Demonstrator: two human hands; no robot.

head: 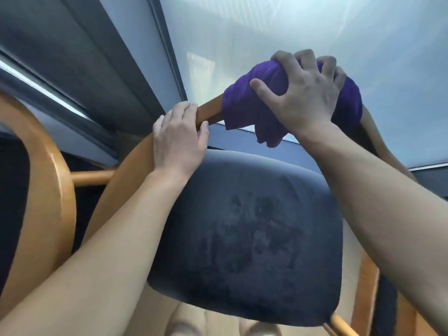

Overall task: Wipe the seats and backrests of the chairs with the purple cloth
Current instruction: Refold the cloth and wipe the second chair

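Observation:
A wooden chair with a dark blue padded seat (pixel 244 238) stands right below me. Its curved wooden backrest rail (pixel 211 109) runs across the middle of the view. The purple cloth (pixel 244 103) is bunched over the right part of that rail. My right hand (pixel 305 93) grips the cloth, fingers curled over the rail's top. My left hand (pixel 178 139) holds the bare rail at its left bend, fingers wrapped over the wood. The rail under the cloth is hidden.
A second wooden chair's curved backrest (pixel 51 170) stands close at the left. A frosted glass pane (pixel 291 32) and grey window frame (pixel 101 59) rise just behind the chairs. Another wooden chair part (pixel 366 287) shows at the lower right.

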